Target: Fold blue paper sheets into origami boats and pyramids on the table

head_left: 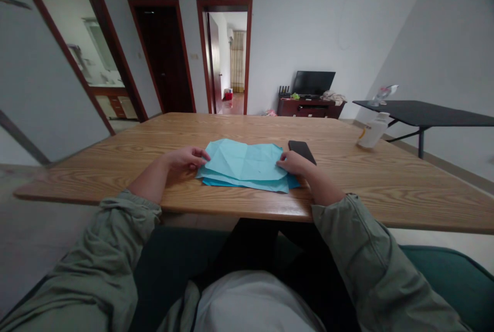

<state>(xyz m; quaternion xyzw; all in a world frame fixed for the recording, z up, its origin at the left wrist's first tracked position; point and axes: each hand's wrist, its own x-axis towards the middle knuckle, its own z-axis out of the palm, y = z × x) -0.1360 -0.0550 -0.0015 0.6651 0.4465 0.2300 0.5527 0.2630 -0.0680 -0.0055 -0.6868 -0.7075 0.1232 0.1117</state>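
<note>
A folded sheet of light blue paper lies on the wooden table, with a darker blue layer showing beneath its front edge. My left hand rests at the sheet's left side, its fingertips on the paper. My right hand lies on the right side of the sheet. A black smartphone sits on the table just beyond my right hand, beside the paper. Whether either hand grips the paper is hard to tell.
A white bottle stands tilted near the far right of the wooden table. Behind it is a black table holding a clear plastic object. A dark red cabinet with a monitor stands against the back wall, between doorways and the wall.
</note>
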